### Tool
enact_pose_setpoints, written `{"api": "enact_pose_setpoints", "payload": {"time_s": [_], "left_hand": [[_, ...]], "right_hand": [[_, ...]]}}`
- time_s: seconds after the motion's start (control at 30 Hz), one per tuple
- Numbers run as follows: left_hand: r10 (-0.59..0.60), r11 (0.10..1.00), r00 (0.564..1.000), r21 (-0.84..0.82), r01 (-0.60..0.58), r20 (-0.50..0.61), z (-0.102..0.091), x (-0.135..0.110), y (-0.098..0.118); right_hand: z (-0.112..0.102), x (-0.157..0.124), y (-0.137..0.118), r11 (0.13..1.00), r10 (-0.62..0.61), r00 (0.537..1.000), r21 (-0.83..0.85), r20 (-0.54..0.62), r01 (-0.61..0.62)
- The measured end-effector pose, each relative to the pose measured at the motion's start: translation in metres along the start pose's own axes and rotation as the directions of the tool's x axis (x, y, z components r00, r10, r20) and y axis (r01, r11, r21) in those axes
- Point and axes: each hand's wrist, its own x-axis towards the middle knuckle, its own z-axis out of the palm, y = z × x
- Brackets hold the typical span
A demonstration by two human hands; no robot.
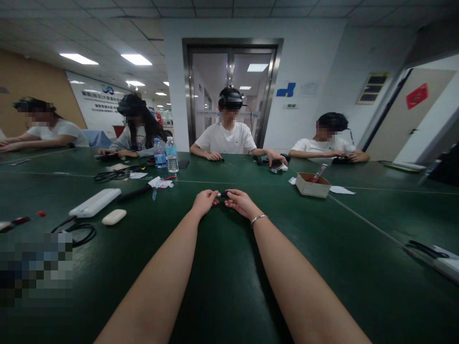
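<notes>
Both of my arms reach forward over the green table [222,267]. Between my fingertips is a small black piece with a silvery end [224,194], too small to name for sure. My left hand [205,202] pinches it at the silvery left end. The fingers of my right hand [242,203], below a silver bracelet [258,220], close on the black right end. The piece lies roughly level, just above the tabletop, and the fingertips partly hide it.
To the left lie a white power bank [95,202], a white oval case [114,217] and a black cable [85,235]. Two water bottles [172,155] stand farther back. An open cardboard box [312,185] is at the right. Several people in headsets sit across the table.
</notes>
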Motion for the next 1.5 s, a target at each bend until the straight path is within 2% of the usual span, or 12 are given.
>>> {"api": "enact_pose_setpoints", "payload": {"time_s": [0.4, 0.9, 1.5], "left_hand": [[0.003, 1.000, 1.000, 0.014, -0.003, -0.005, 0.0019, 0.0029, -0.0050], [-0.029, 0.999, 1.000, 0.037, 0.029, -0.007, 0.0008, 0.0001, 0.0008], [0.019, 0.997, 0.999, 0.071, -0.018, -0.026, 0.0007, -0.0018, 0.0029]], "right_hand": [[-0.0003, 0.0008, 0.0012, 1.000, -0.013, 1.000, 0.000, 0.012, 0.013], [-0.0007, 0.0009, 0.0006, 1.000, -0.001, 1.000, -0.022, 0.015, 0.001], [0.0002, 0.0000, -0.0004, 0.999, 0.003, 1.000, -0.041, 0.029, -0.002]]}}
